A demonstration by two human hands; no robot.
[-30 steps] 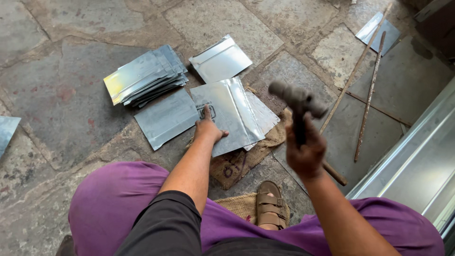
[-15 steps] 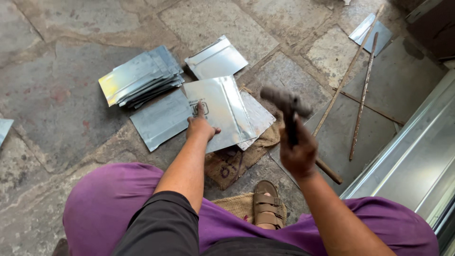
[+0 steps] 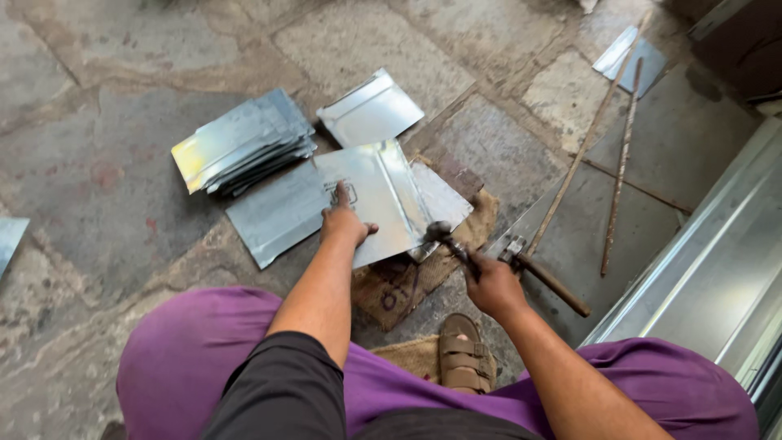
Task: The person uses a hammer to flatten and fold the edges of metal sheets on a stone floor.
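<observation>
On the stone floor, the left hand point(image 3: 344, 224) presses flat with spread fingers on a folded metal sheet point(image 3: 379, 195). The right hand point(image 3: 491, 285) is closed around a hammer point(image 3: 444, 235), its head touching the sheet's edge. A stack of sheets point(image 3: 240, 143) lies beside, two rods point(image 3: 619, 155) at right, a second hammer point(image 3: 546, 275) near.

The person wears loose purple trousers point(image 3: 212, 358) that spread wide across the near edge of the view, and a dark grey short sleeve point(image 3: 281, 391) on the left arm. Both forearms are bare. A brown strapped sandal point(image 3: 464, 354) covers one foot, with two bands across its top.
</observation>
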